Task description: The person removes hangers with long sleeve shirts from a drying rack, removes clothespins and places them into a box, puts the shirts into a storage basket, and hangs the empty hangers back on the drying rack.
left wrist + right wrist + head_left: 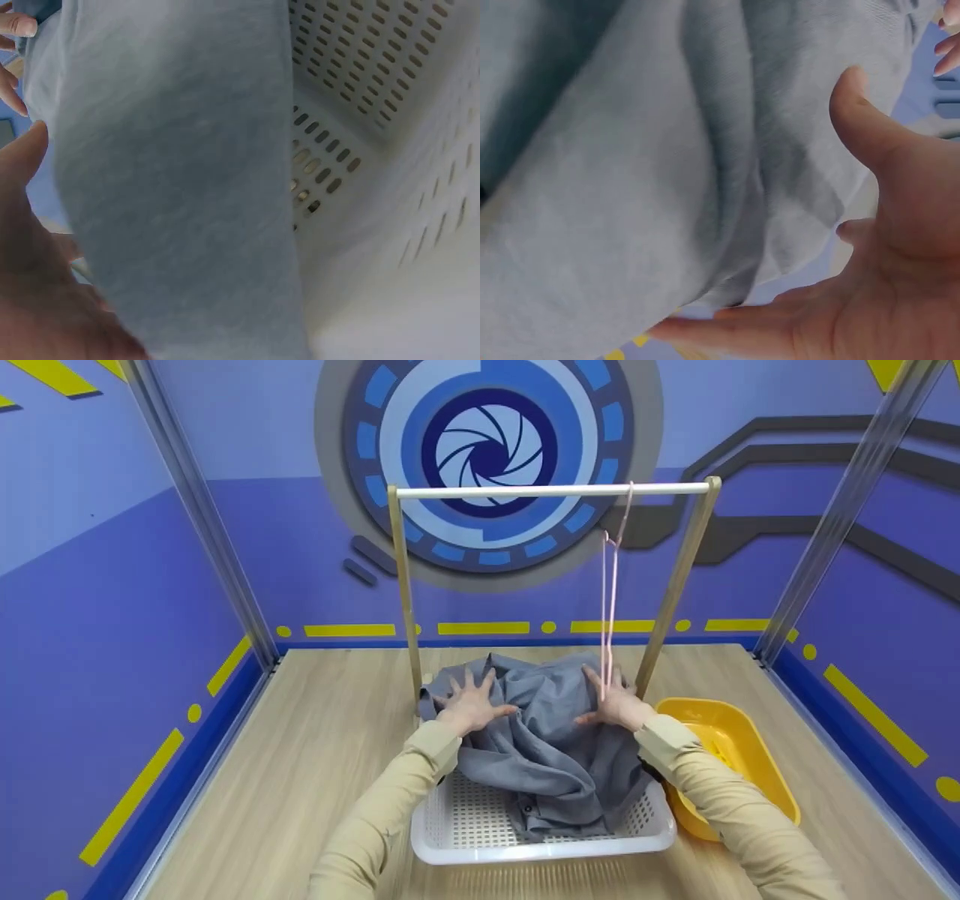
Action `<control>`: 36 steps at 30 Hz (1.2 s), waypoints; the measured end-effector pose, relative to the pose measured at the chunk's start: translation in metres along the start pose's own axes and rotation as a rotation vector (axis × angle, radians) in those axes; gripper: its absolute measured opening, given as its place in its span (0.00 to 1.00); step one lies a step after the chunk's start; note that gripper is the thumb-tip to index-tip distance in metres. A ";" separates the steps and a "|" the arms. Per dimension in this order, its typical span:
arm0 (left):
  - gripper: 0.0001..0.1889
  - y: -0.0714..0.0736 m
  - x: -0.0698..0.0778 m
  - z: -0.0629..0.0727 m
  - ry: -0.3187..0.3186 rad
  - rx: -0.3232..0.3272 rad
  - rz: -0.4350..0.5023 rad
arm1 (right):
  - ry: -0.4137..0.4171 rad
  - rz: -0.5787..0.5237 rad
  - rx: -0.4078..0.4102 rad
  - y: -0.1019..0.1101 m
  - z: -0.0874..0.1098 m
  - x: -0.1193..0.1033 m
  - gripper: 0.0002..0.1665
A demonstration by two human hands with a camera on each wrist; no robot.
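Observation:
A crumpled grey shirt [555, 735] with a small dark button near its front lies heaped in a white perforated basket [544, 851], its far part bulging over the back. On the heap's left side my left hand [470, 706] has its fingers spread. My right hand [619, 703], also with spread fingers, is at the right side of the cloth. Folds of the shirt fill much of both wrist views, with each thumb held away from the other fingers. A thin pink hanger [613, 607] hangs edge-on, overlapping my right hand in the head view.
A rack with a white rail [517, 491] and wooden posts stands behind the basket. To the right, a yellow basin [757, 757] with small yellow items inside sits against the basket, partly under my right sleeve. Blue panels enclose the wooden table [315, 765].

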State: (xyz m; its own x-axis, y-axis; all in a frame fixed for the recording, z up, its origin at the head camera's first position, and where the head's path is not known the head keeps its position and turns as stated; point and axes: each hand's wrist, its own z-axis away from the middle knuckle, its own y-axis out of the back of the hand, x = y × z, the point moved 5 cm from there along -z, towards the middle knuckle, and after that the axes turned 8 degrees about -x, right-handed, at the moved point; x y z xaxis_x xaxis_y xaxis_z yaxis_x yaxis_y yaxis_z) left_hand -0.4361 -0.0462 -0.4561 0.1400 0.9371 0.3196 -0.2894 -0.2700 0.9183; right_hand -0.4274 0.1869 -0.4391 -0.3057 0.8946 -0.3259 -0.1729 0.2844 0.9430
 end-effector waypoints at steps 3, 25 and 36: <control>0.46 -0.006 -0.003 -0.001 0.025 -0.025 -0.016 | -0.001 -0.007 -0.072 -0.007 -0.004 0.004 0.55; 0.21 -0.018 0.001 -0.007 -0.020 0.026 -0.264 | 0.200 0.208 0.066 -0.011 -0.006 0.016 0.27; 0.13 -0.085 -0.041 -0.114 -0.243 0.364 -0.530 | 0.218 0.303 0.279 -0.005 -0.011 0.030 0.09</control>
State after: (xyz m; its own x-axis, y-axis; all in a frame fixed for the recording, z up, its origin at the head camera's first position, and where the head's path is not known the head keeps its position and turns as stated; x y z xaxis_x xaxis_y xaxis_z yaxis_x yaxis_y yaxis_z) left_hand -0.5252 -0.0361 -0.5740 0.3959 0.8984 -0.1902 0.2075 0.1143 0.9715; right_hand -0.4457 0.2084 -0.4543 -0.4989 0.8666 -0.0114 0.2037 0.1300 0.9704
